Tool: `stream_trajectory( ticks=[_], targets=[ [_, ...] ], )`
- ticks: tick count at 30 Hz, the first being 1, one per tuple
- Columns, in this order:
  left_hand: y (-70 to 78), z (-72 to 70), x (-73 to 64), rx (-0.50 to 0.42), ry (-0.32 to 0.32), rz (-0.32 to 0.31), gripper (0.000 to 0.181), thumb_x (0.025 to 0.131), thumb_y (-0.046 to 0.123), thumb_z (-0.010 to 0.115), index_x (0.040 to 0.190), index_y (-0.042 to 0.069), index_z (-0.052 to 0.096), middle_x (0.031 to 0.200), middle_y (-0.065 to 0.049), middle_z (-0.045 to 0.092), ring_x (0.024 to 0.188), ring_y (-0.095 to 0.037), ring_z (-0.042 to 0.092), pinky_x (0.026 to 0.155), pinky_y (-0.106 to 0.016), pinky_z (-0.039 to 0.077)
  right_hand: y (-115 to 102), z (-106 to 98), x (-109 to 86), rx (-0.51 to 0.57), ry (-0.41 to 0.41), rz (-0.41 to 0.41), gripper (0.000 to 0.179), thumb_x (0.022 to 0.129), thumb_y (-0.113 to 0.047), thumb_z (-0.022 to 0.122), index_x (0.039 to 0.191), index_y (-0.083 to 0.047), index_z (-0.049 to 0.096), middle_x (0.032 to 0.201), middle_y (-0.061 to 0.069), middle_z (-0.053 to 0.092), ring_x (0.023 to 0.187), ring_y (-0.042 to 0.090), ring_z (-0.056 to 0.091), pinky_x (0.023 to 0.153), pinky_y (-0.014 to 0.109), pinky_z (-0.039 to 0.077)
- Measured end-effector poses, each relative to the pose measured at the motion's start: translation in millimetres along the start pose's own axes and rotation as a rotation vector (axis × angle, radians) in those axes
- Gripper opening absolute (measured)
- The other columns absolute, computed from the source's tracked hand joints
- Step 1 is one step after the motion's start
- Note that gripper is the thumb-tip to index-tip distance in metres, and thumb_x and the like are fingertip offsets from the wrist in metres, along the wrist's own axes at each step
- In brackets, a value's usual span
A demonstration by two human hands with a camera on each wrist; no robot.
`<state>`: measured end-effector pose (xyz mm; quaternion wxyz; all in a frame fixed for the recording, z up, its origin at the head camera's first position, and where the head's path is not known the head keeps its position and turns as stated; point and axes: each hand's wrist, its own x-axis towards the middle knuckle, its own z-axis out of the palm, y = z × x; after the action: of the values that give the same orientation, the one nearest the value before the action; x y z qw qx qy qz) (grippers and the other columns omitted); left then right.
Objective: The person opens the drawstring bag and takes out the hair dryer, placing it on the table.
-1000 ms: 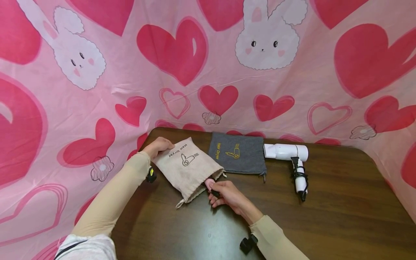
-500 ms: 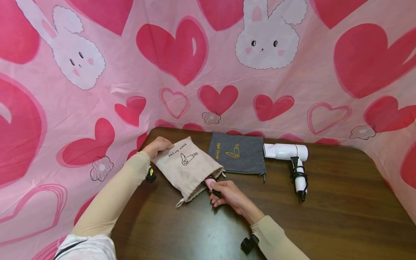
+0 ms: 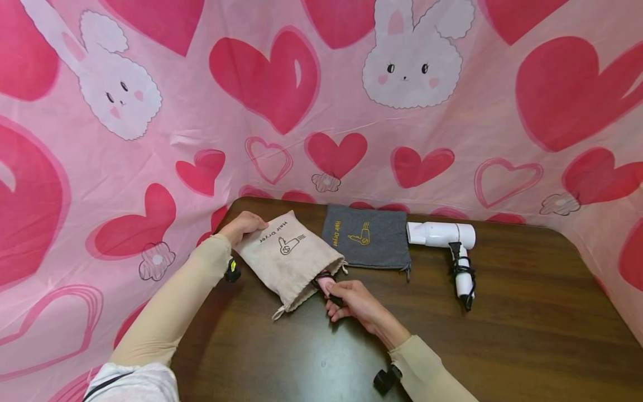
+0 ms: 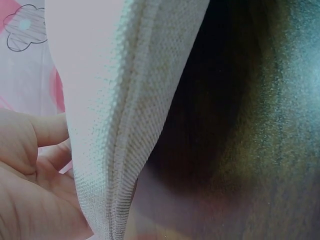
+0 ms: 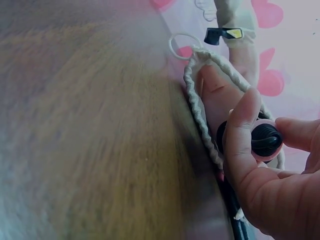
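Note:
A beige drawstring bag printed "Hair Dryer" lies slanted on the table with its mouth toward the right hand. At its closed end, the left hand grips a corner; in the left wrist view the thumb and fingers are partly behind the cloth. The right hand holds the handle end of a pink hair dryer at the bag's mouth. Black cord is wound on that handle, and a black cord sleeve shows between thumb and fingers. The rest of this dryer is inside the bag.
A grey zip pouch with yellow hair-dryer print lies behind the beige bag. To its right is a white hair dryer, black cord wrapped round its handle. Pink heart-patterned cloth hangs behind the wooden table.
The right hand has shifted slightly right and down with the pink hair dryer's handle, and a bit more of the handle shows outside the bag. The left hand has stayed nearly in place.

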<state>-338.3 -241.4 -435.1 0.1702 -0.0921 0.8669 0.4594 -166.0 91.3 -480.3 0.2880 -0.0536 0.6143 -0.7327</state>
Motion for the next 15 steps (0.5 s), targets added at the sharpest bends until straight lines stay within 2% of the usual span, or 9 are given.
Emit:
stream_trajectory(
  ticks=[11, 15],
  targets=[
    [-2.9, -0.5, 1.1, 0.013, 0.015, -0.002, 0.014, 0.102, 0.013, 0.066, 0.093, 0.003, 0.071, 0.084, -0.001, 0.065, 0.08, -0.015, 0.059, 0.081, -0.03, 0.049, 1.4, -0.6, -2.9, 0.006, 0.001, -0.007, 0.029, 0.11, -0.016, 0.054, 0.104, 0.012, 0.061, 0.076, 0.008, 0.066, 0.064, 0.012, 0.066, 0.061, 0.025, 0.058],
    [-3.8, -1.5, 0.8, 0.011, 0.025, -0.008, 0.015, 0.102, 0.014, 0.066, 0.102, 0.0, 0.072, 0.092, -0.004, 0.066, 0.088, -0.019, 0.059, 0.088, -0.034, 0.049, 2.7, -0.8, -4.1, 0.006, -0.003, -0.008, 0.029, 0.11, -0.016, 0.054, 0.102, 0.011, 0.06, 0.076, 0.008, 0.066, 0.063, 0.012, 0.066, 0.06, 0.025, 0.058]
  ],
)
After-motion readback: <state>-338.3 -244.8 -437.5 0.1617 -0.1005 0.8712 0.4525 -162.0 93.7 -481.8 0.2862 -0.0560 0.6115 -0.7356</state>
